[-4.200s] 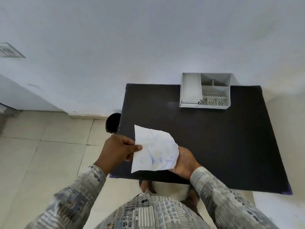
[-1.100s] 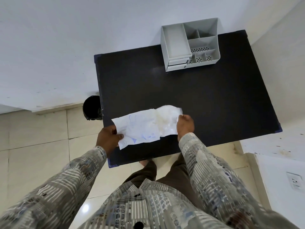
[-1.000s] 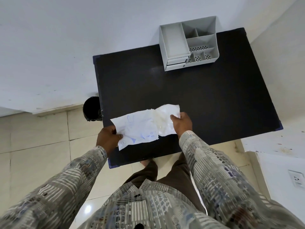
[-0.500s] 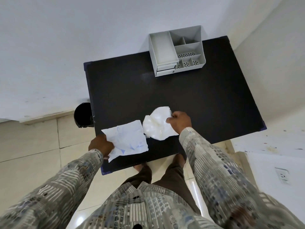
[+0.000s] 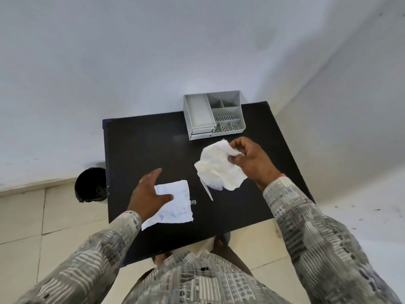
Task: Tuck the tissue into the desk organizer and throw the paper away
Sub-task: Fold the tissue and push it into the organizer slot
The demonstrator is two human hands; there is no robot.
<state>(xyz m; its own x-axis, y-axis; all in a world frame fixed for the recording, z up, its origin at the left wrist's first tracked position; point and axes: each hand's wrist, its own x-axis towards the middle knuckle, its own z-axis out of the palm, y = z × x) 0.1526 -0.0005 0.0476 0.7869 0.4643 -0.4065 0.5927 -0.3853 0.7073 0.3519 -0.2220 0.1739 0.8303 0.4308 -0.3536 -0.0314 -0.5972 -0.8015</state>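
A white tissue (image 5: 219, 170) hangs crumpled over the black table (image 5: 149, 145), pinched at its top corner by my right hand (image 5: 249, 161). The sheet of paper (image 5: 175, 205) with blue marks lies flat near the table's front left. My left hand (image 5: 149, 191) rests on its left part, fingers spread, thumb across the sheet. The grey desk organizer (image 5: 214, 115) stands at the table's far edge against the wall, just beyond the tissue. Its compartments look empty.
A black bin (image 5: 91, 185) stands on the tiled floor beside the table's left edge. White walls close in behind and to the right of the table. A thin white strip (image 5: 207, 190) lies on the table below the tissue.
The tissue and paper have come apart. My right hand has lifted the tissue toward the organizer. The paper now lies on the table, my left hand opened over it.
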